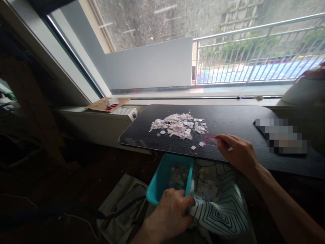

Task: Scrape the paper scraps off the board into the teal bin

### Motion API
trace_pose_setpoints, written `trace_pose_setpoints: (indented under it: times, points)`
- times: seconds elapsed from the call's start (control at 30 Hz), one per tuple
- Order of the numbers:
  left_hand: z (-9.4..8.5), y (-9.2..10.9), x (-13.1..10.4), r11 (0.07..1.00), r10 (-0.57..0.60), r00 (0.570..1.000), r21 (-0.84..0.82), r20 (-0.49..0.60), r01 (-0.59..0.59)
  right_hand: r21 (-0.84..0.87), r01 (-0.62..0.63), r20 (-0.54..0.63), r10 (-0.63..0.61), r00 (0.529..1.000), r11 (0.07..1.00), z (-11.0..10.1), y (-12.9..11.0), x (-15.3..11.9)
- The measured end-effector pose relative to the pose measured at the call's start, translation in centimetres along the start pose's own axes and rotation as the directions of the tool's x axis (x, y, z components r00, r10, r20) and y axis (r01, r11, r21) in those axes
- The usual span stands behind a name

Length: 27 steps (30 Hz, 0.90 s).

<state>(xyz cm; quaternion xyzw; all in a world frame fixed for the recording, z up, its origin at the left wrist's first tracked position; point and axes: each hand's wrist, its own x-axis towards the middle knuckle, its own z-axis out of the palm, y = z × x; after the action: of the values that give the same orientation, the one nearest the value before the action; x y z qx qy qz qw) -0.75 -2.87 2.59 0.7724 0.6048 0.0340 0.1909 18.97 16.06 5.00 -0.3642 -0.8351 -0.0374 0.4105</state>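
My right hand is over the dark tabletop with thumb and fingertips pinched on a thin pink see-through piece, whose kind I cannot make out. To its left lies a loose heap of small pale pink and white paper-like scraps, with a few stray pieces near the table's front edge. Below that edge, my left hand is closed on the rim of a teal plastic bin holding small mixed bits. Beside the bin, a white cloth with black lines forms a hollow with more pale scraps in it.
The black wood-grain table stands against a window. A radiator is left of it, with brown cardboard and red-handled scissors above. Another person's light sleeve shows at right. A box stands low left.
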Motion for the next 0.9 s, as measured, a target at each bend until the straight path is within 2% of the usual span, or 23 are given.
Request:
trace_pose_setpoints:
  times: [0.1, 0.3, 0.5, 0.57, 0.67, 0.73, 0.9]
  points:
    - [-0.1, 0.0, 0.0, 1.000, 0.004, 1.000, -0.013, 0.004, -0.004, 0.074, -0.050, 0.031, 0.048, 0.998, 0.996, -0.1, -0.5, -0.1]
    - [-0.1, 0.1, 0.0, 1.000, -0.004, 1.000, 0.001, 0.014, 0.004, 0.179, -0.048, 0.126, 0.025, 0.992, 0.983, 1.3, -2.2, 0.2]
    - [-0.1, 0.0, 0.0, 1.000, -0.007, 1.000, -0.004, 0.022, 0.007, 0.023, -0.130, 0.001, 0.130, 0.992, 0.991, 0.7, -1.9, 0.0]
    - [-0.1, 0.0, 0.1, 1.000, -0.005, 1.000, -0.005, 0.019, 0.005, 0.044, -0.119, 0.041, 0.117, 0.992, 0.992, 0.7, -1.9, -0.2]
    - [-0.1, 0.1, 0.1, 1.000, -0.009, 1.000, 0.001, 0.017, 0.009, 0.195, -0.113, 0.133, 0.088, 0.987, 0.974, 1.0, -2.2, -0.3]
    - [-0.1, 0.1, 0.0, 1.000, -0.011, 1.000, 0.003, 0.016, 0.011, 0.228, -0.138, 0.128, 0.111, 0.986, 0.964, 1.1, -2.1, -0.2]
    - [-0.1, 0.1, 0.1, 1.000, -0.008, 1.000, 0.007, 0.020, 0.008, 0.153, -0.168, 0.098, 0.155, 0.983, 0.974, 0.7, -1.5, -0.3]
